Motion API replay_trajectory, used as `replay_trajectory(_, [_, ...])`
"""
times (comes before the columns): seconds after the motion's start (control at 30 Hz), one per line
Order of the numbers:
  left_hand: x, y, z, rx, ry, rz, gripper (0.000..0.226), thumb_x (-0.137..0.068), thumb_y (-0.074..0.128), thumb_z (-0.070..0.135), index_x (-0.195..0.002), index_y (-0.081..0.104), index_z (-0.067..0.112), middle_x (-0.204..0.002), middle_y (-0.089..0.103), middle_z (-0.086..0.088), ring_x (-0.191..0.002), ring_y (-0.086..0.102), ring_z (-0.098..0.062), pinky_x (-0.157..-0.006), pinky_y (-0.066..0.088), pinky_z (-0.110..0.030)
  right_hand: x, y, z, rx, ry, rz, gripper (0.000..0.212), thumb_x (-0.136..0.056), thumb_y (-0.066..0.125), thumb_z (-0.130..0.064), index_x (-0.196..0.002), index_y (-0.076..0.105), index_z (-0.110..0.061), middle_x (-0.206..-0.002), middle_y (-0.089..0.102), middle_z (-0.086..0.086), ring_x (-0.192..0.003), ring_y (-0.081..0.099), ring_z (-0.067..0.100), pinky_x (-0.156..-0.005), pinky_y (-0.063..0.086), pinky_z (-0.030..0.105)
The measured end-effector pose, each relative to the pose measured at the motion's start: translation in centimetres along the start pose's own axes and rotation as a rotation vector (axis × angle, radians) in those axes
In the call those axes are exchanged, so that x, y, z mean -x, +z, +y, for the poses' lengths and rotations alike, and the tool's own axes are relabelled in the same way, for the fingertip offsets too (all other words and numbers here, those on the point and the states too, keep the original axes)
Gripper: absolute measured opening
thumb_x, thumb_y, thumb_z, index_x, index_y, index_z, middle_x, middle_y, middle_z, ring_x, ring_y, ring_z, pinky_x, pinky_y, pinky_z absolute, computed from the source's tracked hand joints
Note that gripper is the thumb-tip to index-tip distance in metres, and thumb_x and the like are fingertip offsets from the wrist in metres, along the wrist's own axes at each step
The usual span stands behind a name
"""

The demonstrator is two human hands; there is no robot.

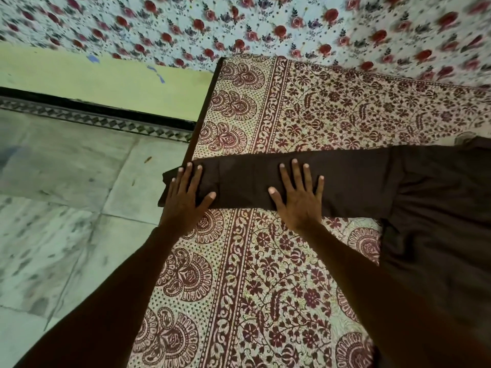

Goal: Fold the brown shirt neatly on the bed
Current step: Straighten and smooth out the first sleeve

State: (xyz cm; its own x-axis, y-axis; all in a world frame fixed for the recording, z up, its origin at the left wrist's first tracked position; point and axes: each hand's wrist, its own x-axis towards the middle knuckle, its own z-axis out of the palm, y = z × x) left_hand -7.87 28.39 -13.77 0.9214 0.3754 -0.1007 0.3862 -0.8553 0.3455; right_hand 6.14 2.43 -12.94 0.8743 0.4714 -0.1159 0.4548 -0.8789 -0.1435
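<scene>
Two hands laid flat, fingers straight and spread, gripping nothing: left hand [186,193] pressing the cuff end of the sleeve [244,181] at the left edge of the bed cover [265,288], right hand [299,197] pressing mid-sleeve at centre frame. One brown shirt [438,235], body spread at right of frame on the maroon-printed cover, sleeve stretched leftward, cuff overhanging the edge. Marble floor [66,208] at left; rose-print cloth [239,22] across top.

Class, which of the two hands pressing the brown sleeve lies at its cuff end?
The left hand, flat on the sleeve where it overhangs the edge of the bed; the right hand presses nearer the body of the shirt.
</scene>
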Motion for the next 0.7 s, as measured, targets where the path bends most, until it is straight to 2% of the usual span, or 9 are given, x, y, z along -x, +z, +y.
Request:
replay_trajectory(0.1, [-0.8,-0.9,-1.7,-0.023,0.084,-0.088,0.087,-0.085,0.015,0.077,-0.154,0.004,0.026,-0.163,0.004,-0.004,-0.15,-0.002,-0.022,-0.121,0.008,-0.045,-0.2,-0.1,-0.2,-0.008,-0.007,-0.019,0.066,-0.094,0.008,-0.065,-0.153,-0.001,-0.036,-0.163,-0.003,-0.001,-0.15,-0.006,0.026,-0.117,-0.004,0.059])
replay_trajectory(0.2, [-0.9,-1.4,-1.1,-0.035,0.05,-0.082,0.085,-0.087,0.018,0.074,-0.154,0.004,0.023,-0.163,0.004,-0.006,-0.15,0.0,-0.025,-0.121,0.009,-0.047,-0.3,-0.4,-0.3,-0.023,-0.01,-0.071,0.064,-0.095,0.007,-0.063,-0.152,-0.002,-0.036,-0.163,-0.005,-0.002,-0.149,-0.008,0.025,-0.116,-0.005,0.06])
replay_trajectory(0.33, [1.0,-1.6,3.6,-0.065,0.015,0.08,0.068,-0.094,0.043,0.034,-0.154,0.013,0.021,-0.162,0.009,-0.006,-0.15,0.005,-0.026,-0.12,0.011,-0.052,0.1,-2.2,-0.3,-0.122,0.009,-0.1,0.062,-0.098,0.014,-0.059,-0.153,0.013,-0.03,-0.163,0.005,0.002,-0.15,-0.003,0.027,-0.117,-0.004,0.057])
replay_trajectory(0.4, [2.0,-1.3,7.2,-0.018,0.073,0.091,0.065,-0.093,0.046,0.023,-0.152,0.019,0.021,-0.161,0.013,-0.005,-0.149,0.008,-0.024,-0.12,0.014,-0.051,1.4,-3.1,0.3,-0.132,0.021,-0.072,0.06,-0.099,0.022,-0.054,-0.152,0.024,-0.024,-0.161,0.014,0.005,-0.149,0.005,0.027,-0.119,0.003,0.055])
replay_trajectory(0.5, [3.0,0.7,10.9,0.035,0.202,-0.028,0.054,-0.099,0.037,0.034,-0.151,0.024,0.024,-0.16,0.019,-0.004,-0.148,0.015,-0.024,-0.119,0.014,-0.048,4.3,-4.0,2.4,-0.112,0.064,-0.041,0.056,-0.098,0.034,-0.048,-0.147,0.034,-0.02,-0.157,0.026,0.007,-0.147,0.015,0.029,-0.118,0.014,0.054])
replay_trajectory(0.6, [3.8,2.3,11.5,-0.102,0.218,-0.069,0.054,-0.099,0.023,0.043,-0.149,0.029,0.026,-0.159,0.023,-0.005,-0.147,0.021,-0.029,-0.117,0.017,-0.052,7.4,-5.1,6.3,-0.079,0.151,0.034,0.053,-0.096,0.042,-0.042,-0.144,0.039,-0.019,-0.153,0.034,0.007,-0.144,0.023,0.03,-0.116,0.021,0.053])
replay_trajectory(0.63, [4.0,2.2,11.5,-0.106,0.168,-0.046,0.053,-0.097,0.028,0.04,-0.148,0.033,0.025,-0.159,0.025,-0.006,-0.146,0.022,-0.031,-0.117,0.017,-0.054,8.3,-5.3,7.5,-0.06,0.176,0.05,0.053,-0.095,0.045,-0.041,-0.143,0.04,-0.019,-0.152,0.036,0.007,-0.143,0.025,0.03,-0.115,0.023,0.052])
replay_trajectory(0.7, [4.3,2.2,13.5,-0.044,0.034,0.018,0.054,-0.09,0.051,0.026,-0.143,0.044,0.021,-0.157,0.029,-0.008,-0.145,0.023,-0.032,-0.117,0.015,-0.055,10.6,-5.6,11.1,-0.03,0.239,0.05,0.054,-0.092,0.047,-0.038,-0.142,0.042,-0.018,-0.15,0.038,0.008,-0.141,0.03,0.031,-0.112,0.028,0.051])
